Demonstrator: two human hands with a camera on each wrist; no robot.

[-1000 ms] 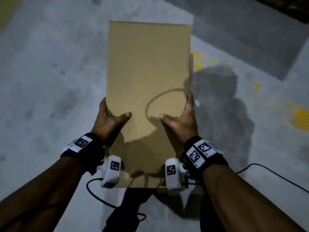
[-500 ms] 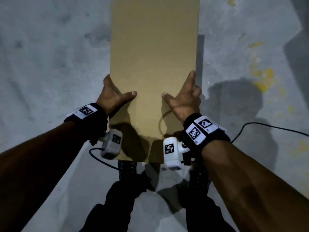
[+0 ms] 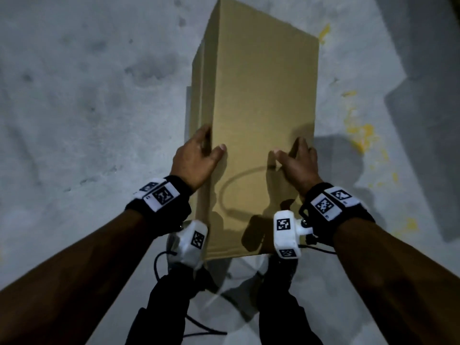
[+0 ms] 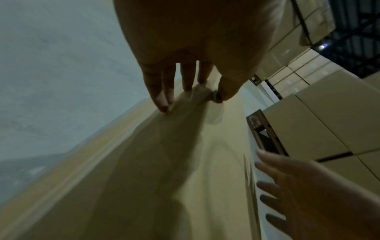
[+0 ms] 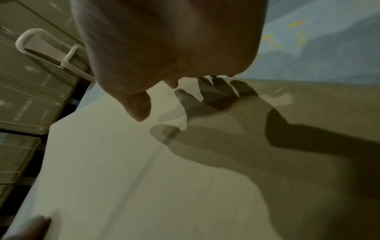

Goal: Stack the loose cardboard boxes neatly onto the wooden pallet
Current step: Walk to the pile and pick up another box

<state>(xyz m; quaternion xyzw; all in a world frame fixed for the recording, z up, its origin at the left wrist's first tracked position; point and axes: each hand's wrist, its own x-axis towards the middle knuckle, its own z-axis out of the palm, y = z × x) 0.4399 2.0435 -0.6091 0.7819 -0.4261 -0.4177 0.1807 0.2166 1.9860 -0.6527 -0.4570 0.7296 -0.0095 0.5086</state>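
Note:
I hold a long plain cardboard box (image 3: 258, 115) in both hands above the concrete floor, its far end pointing away from me. My left hand (image 3: 199, 155) grips its left edge, thumb on the top face and fingers down the side. My right hand (image 3: 296, 160) grips the right edge the same way. The left wrist view shows my left fingers (image 4: 160, 91) on the box and my right hand (image 4: 308, 186) on the far edge. Stacked cardboard boxes (image 4: 329, 121) stand ahead on a dark wooden pallet (image 4: 265, 134). The pallet is out of the head view.
Grey concrete floor (image 3: 87, 120) with yellow paint flecks (image 3: 361, 135) lies all around. Black cables (image 3: 174, 267) trail by my legs. The right wrist view shows more stacked boxes (image 5: 30, 89) and a white handle-like frame (image 5: 41, 45) at its left.
The box has swung so its left side now shows and its far end points up and right. Both hands keep their hold. The floor in view has shifted as I moved.

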